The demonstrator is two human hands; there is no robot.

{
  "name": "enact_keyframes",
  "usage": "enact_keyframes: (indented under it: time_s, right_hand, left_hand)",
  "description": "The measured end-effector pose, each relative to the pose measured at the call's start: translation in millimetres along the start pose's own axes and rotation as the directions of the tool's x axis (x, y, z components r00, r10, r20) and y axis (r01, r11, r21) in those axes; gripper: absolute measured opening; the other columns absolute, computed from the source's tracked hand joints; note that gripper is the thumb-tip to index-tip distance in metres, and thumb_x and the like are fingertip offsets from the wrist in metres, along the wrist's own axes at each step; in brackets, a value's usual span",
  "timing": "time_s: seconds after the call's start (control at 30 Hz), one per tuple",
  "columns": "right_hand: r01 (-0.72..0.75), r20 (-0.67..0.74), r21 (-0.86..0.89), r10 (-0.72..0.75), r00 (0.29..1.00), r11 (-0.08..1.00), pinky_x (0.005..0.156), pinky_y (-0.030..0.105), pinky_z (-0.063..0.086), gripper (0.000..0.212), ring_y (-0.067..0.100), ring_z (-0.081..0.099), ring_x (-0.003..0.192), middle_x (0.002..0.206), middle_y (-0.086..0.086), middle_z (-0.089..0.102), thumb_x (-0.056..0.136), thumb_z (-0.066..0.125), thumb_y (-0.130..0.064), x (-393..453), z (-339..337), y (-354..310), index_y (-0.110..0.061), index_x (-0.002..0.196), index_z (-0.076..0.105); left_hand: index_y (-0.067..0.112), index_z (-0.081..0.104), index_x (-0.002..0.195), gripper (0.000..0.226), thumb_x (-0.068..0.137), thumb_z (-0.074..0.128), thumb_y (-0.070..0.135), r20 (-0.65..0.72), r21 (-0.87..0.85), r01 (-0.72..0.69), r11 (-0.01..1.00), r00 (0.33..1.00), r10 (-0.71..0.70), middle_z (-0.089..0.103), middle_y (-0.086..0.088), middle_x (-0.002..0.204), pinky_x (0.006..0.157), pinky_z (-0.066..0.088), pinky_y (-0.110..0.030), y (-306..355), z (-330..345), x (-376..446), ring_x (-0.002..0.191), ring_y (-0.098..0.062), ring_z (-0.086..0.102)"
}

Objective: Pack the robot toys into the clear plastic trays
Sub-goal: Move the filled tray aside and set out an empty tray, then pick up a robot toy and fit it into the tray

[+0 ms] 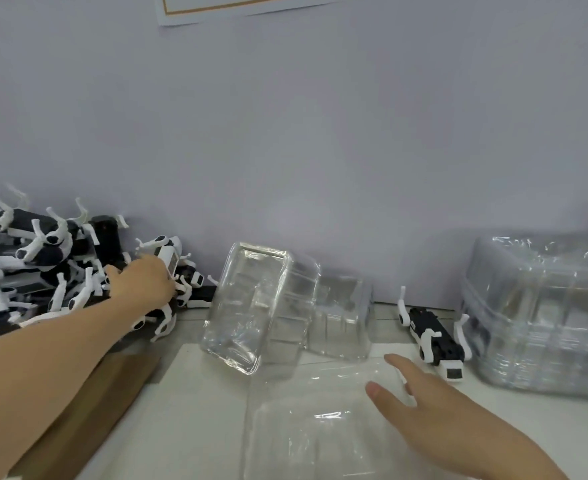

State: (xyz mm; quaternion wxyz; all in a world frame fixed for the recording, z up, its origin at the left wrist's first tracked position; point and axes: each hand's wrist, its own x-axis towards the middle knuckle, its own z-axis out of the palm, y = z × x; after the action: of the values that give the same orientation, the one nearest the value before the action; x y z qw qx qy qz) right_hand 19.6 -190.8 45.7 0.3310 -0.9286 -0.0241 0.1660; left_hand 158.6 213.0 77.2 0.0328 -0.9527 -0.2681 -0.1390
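Currently the left hand [143, 282] reaches into the pile of robot toys [43, 268] at the left by the wall, its fingers curled round one black-and-white toy [168, 254] whose long axis runs up and away towards the wall. The right hand [434, 407] rests with fingers straight and spread on a clear plastic tray [313, 427] lying flat in front. Another robot toy [436, 337] lies to the right, its long axis running from the wall towards the person, beside a stack of trays [541, 320].
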Motion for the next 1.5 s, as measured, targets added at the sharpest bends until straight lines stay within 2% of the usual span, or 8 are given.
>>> enact_keyframes:
  time_s: [0.2,0.33,0.47,0.77,0.97,1.23,1.4,1.5]
  right_hand:
    - [0.034,-0.014,-0.031,-0.035,0.999,0.999,0.107,0.025,0.032,0.071,0.011,0.038,0.135,0.147,-0.007,0.038,0.093,0.037,-0.069,-1.1,-3.1,1.1,-0.042,0.154,0.013]
    - [0.080,-0.084,-0.036,-0.083,0.993,0.996,0.106,0.024,0.030,0.071,0.012,0.036,0.139,0.148,-0.007,0.039,0.095,0.039,-0.065,-1.8,-1.5,-1.4,-0.038,0.155,0.014]
    - [0.167,-0.219,-0.063,-0.177,0.960,0.984,0.113,0.035,0.031,0.063,0.013,0.031,0.141,0.152,-0.009,0.034,0.097,0.043,-0.056,-4.0,-2.7,-7.3,-0.036,0.152,0.020]
    - [0.550,-0.468,0.304,-0.381,0.798,0.778,0.082,0.014,0.051,0.033,-0.010,0.062,0.096,0.105,-0.025,0.064,0.084,0.049,-0.062,-18.2,-5.1,-44.2,-0.054,0.115,0.054]
    - [0.569,-0.271,0.423,-0.500,0.822,0.705,0.081,0.025,0.056,0.034,0.002,0.070,0.090,0.096,-0.019,0.073,0.090,0.044,-0.059,-21.1,9.0,-58.7,-0.043,0.110,0.066]
    - [0.517,-0.443,0.487,-0.311,0.841,0.705,0.064,0.009,0.047,0.032,-0.008,0.067,0.081,0.090,-0.027,0.069,0.086,0.058,-0.055,-12.1,22.0,-57.2,-0.037,0.112,0.052]
    - [0.522,-0.599,0.441,-0.194,0.777,0.730,0.059,0.015,0.045,0.033,-0.003,0.066,0.072,0.081,-0.017,0.070,0.086,0.059,-0.052,-5.5,21.3,-53.2,-0.039,0.109,0.041]
    - [0.537,-0.659,0.323,-0.221,0.718,0.780,0.064,0.025,0.051,0.017,0.010,0.066,0.078,0.084,-0.010,0.067,0.090,0.057,-0.048,-5.6,14.2,-46.3,-0.036,0.101,0.054]
  left_hand:
    - [0.012,0.053,0.091,0.024,0.093,0.057,0.035,-0.024,-0.532,0.053,0.845,0.997,-0.077,0.059,-0.007,0.075,0.074,0.053,-0.039,9.5,-11.3,-11.1,0.070,-0.027,0.060]
    - [0.008,0.058,0.121,0.037,0.089,0.062,0.027,-0.033,-0.812,0.081,0.578,0.982,-0.184,0.061,-0.002,0.079,0.049,0.043,-0.027,33.3,-48.0,-37.3,0.067,-0.017,0.061]
    - [0.019,0.053,0.102,0.023,0.086,0.070,0.022,-0.045,-0.967,-0.010,0.253,0.990,-0.134,0.068,-0.003,0.099,0.051,0.053,-0.022,60.3,-90.3,-90.6,0.066,-0.016,0.071]
    - [0.035,0.051,0.099,0.042,0.077,0.082,0.017,-0.122,-0.992,-0.124,-0.017,0.988,-0.089,0.070,0.012,0.095,0.065,0.052,-0.013,91.8,-106.4,-245.3,0.078,0.000,0.070]
    - [0.039,0.051,0.098,0.041,0.078,0.083,0.023,-0.189,-0.975,-0.197,0.103,0.979,0.079,0.069,0.028,0.088,0.062,0.048,-0.010,101.5,-77.7,-276.9,0.079,0.003,0.068]
    - [0.041,0.063,0.115,0.043,0.092,0.058,0.005,-0.239,-0.943,-0.311,0.116,0.879,0.412,0.070,0.025,0.105,0.090,0.051,-0.018,103.8,-72.3,-282.3,0.108,0.002,0.063]
    - [0.038,0.072,0.091,0.030,0.082,0.053,0.017,-0.184,-0.981,-0.192,0.008,0.950,0.253,0.074,0.024,0.090,0.085,0.053,-0.016,96.6,-77.0,-274.5,0.092,0.003,0.069]
    - [0.028,0.072,0.087,0.024,0.087,0.060,0.008,-0.071,-0.984,-0.090,0.156,0.990,0.123,0.072,0.016,0.086,0.076,0.046,-0.007,82.5,-63.4,-261.8,0.088,0.003,0.065]
